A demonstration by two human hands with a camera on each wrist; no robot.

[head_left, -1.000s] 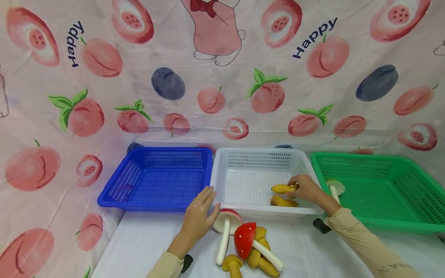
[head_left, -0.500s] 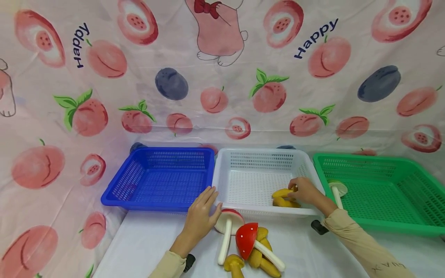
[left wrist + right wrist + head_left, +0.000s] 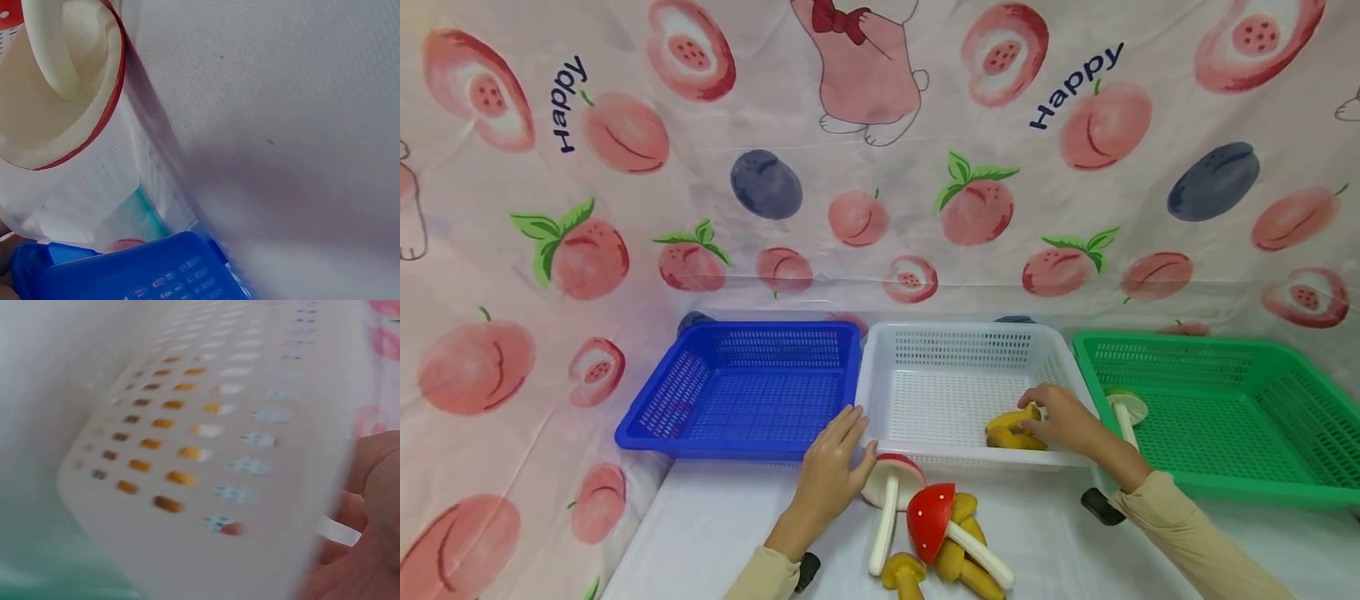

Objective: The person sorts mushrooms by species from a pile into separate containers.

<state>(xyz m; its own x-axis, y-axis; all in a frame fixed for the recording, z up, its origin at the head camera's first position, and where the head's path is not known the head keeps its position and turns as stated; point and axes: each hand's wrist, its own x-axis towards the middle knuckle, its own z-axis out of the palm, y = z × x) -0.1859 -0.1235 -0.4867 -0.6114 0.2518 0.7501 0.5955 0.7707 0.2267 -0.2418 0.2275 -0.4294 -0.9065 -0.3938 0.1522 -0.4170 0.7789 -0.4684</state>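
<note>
In the head view, my right hand point(image 3: 1063, 421) is inside the white basket point(image 3: 955, 333). Its thumb and index finger are spread apart near the end of a yellow toy mushroom point(image 3: 1006, 420). This mushroom lies against a second, browner yellow one point(image 3: 1017, 439) on the basket floor. My left hand point(image 3: 831, 471) lies with straight fingers at the front corner where the blue basket point(image 3: 730, 451) meets the white one. Beside its thumb leans a red-capped toy mushroom point(image 3: 887, 517), whose pale underside point(image 3: 56, 119) fills the left wrist view's corner. The right wrist view shows part of my right hand point(image 3: 381, 512) beyond the white basket's wall point(image 3: 250, 550).
On the white tabletop point(image 3: 700, 525), another red spotted mushroom point(image 3: 931, 521) lies across yellow ones point(image 3: 951, 560). A small yellow mushroom point(image 3: 903, 573) is at the front edge. The green basket point(image 3: 1240, 483), right, holds a white-stemmed mushroom point(image 3: 1125, 417). A fruit-print cloth point(image 3: 880, 167) hangs behind.
The yellow mushroom in the white basket has come down against the browner one, and my right thumb and index finger have parted from it. My left hand stays in place.
</note>
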